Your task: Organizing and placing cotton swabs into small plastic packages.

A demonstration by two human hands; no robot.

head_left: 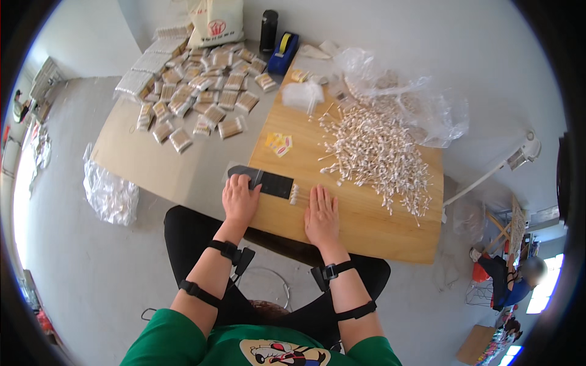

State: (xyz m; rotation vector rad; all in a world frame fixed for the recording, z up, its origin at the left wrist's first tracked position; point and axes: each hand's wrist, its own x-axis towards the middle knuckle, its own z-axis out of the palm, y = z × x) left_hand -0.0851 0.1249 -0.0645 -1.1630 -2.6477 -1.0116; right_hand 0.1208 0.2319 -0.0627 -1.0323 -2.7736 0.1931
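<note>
My left hand rests over the left end of a flat black tray, its fingers bent on top and the thumb along the near edge. A piece of clear plastic shows around that left end. Beside the tray's right end stands a short row of cotton swabs, with white tips showing. My right hand lies palm down on the wooden board, fingers straight and nothing in them. A large heap of loose cotton swabs spreads beyond it.
Many packed swab bundles cover the back left of the table. Behind them are a white bag, a black bottle and a blue tape dispenser. Yellow labels, small clear bags and a large plastic bag lie on the board.
</note>
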